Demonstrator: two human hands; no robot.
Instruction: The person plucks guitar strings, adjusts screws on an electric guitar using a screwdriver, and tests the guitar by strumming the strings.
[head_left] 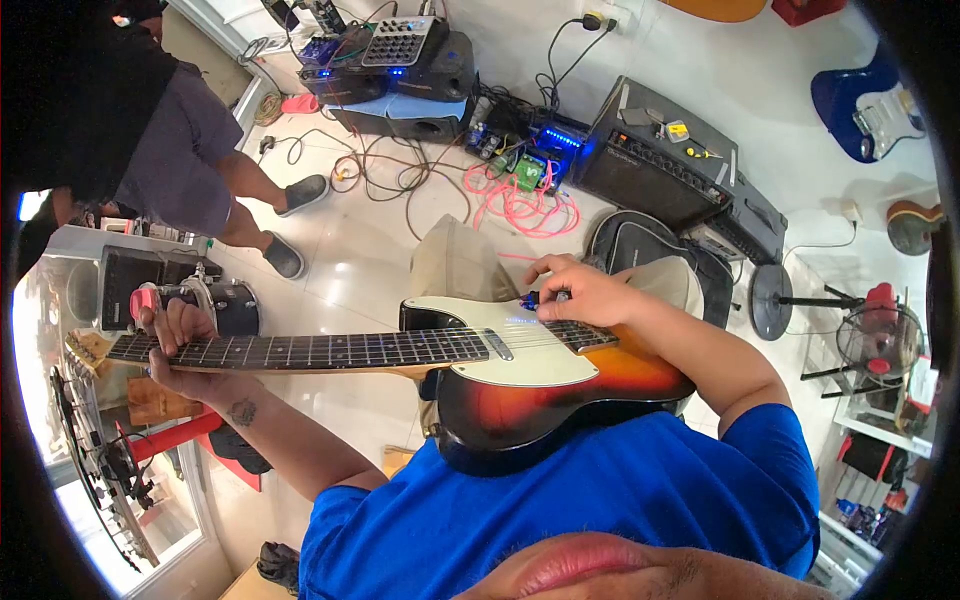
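Observation:
A sunburst electric guitar (520,405) with a cream pickguard lies across my lap, its dark fretboard (350,349) reaching to the left. Near the headstock, my left hand (180,345) is wrapped round the neck, fingertips on the strings and thumb at the lower edge. My right hand (572,290) is over the guitar body beside the bridge, its fingers bent close to the control knobs. Whether anything small is between those fingers cannot be made out.
Another person (180,140) stands at the upper left. Ahead are a mixer (405,41) on speakers, pink cable (530,205), a green pedal (528,172) and a large amplifier (650,165). A fan (875,340) stands right; a drum (232,305) sits left.

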